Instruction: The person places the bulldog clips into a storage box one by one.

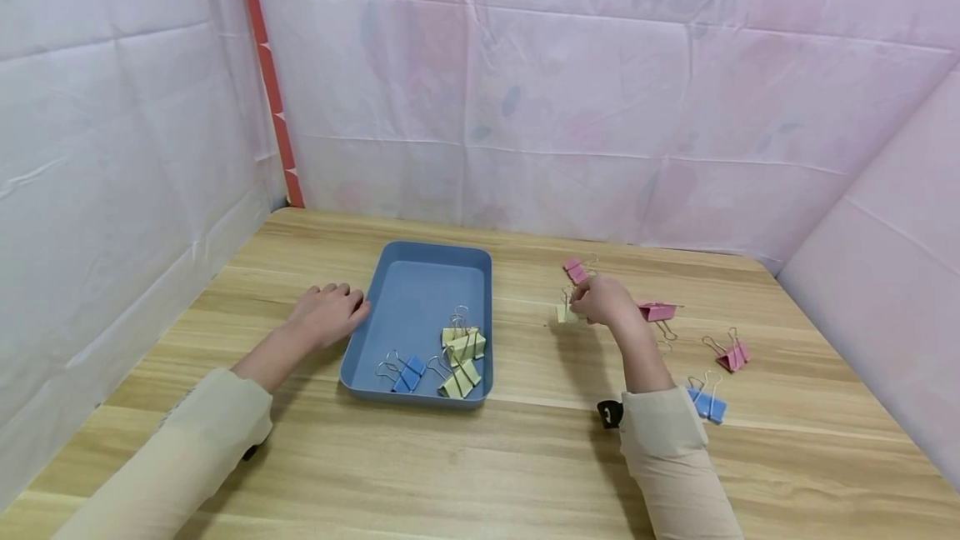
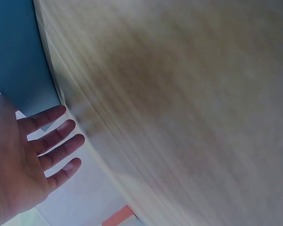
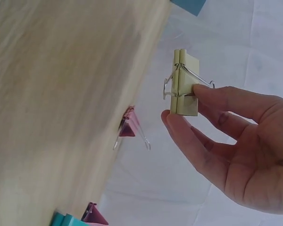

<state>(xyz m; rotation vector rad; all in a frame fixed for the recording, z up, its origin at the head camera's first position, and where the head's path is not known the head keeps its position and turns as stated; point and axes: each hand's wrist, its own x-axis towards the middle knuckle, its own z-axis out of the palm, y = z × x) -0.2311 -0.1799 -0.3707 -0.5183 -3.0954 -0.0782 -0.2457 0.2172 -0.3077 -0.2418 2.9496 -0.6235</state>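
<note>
In the right wrist view a pale yellow binder clip [image 3: 186, 94] is pinched between the thumb and fingers of my right hand [image 1: 602, 300]. The clip appears raised off the table, and its wire handles stick out. My left hand [image 1: 326, 317] is at the left rim of the blue-grey tray [image 1: 420, 286], thumb side against or very near it. Its fingers look loosely spread in the left wrist view, holding nothing. Inside the tray lie several yellow binder clips [image 1: 459, 380] and one blue binder clip [image 1: 408, 375], in its near half.
Around my right hand on the wooden table lie a pink binder clip [image 1: 575, 271] behind it, another pink clip [image 1: 660, 312] beside the wrist, a third pink clip [image 1: 733, 357] farther right and a blue clip [image 1: 708, 407] near the sleeve. Cloth-covered walls [image 1: 585, 107] enclose the table.
</note>
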